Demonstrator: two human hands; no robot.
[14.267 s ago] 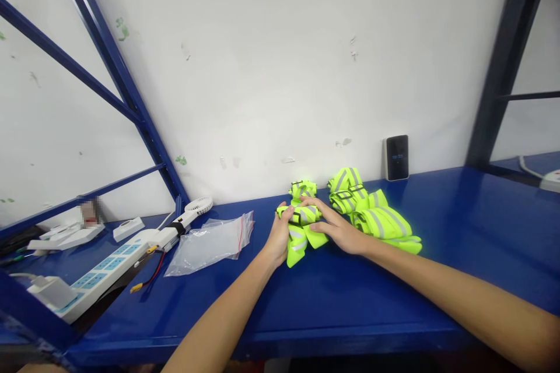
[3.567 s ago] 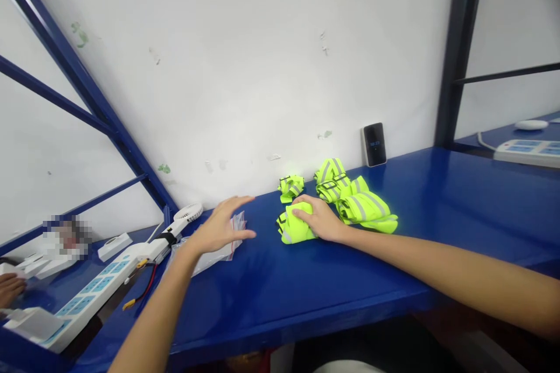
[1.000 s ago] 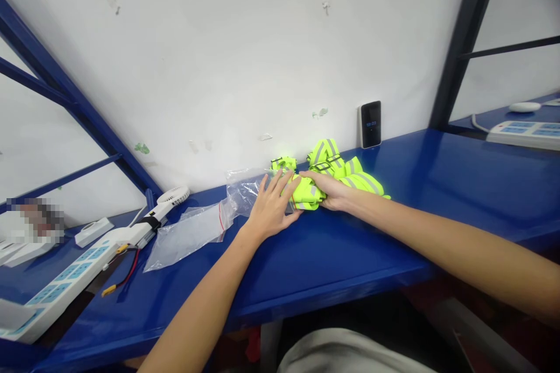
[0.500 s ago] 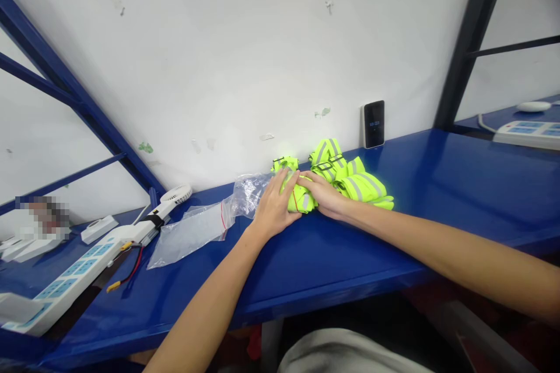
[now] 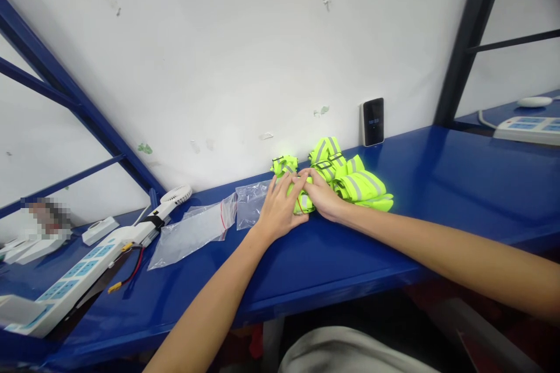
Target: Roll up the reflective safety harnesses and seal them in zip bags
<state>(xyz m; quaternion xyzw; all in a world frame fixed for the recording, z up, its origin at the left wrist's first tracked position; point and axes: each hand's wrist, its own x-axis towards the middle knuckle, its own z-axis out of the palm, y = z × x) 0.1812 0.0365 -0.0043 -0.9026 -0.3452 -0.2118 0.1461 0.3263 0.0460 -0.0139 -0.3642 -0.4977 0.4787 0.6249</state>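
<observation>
One white power strip (image 5: 72, 282), lower left. Clear bags (image 5: 192, 230), left of centre. At centre, left hand (image 5: 280, 207) and right hand (image 5: 324, 195) closed around a neon-yellow bundle (image 5: 307, 203), another clear bag (image 5: 251, 207) partly over it. More neon bundles (image 5: 362, 185), right of centre; upright dark-screened device (image 5: 373, 122) behind.

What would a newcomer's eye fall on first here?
Probably the bright yellow-green bundles on the blue table, near the wall. Then, mid-picture, the left hand and right hand meet around another bundle, partly inside a clear bag. A black-faced device stands by the wall to their right.
</observation>
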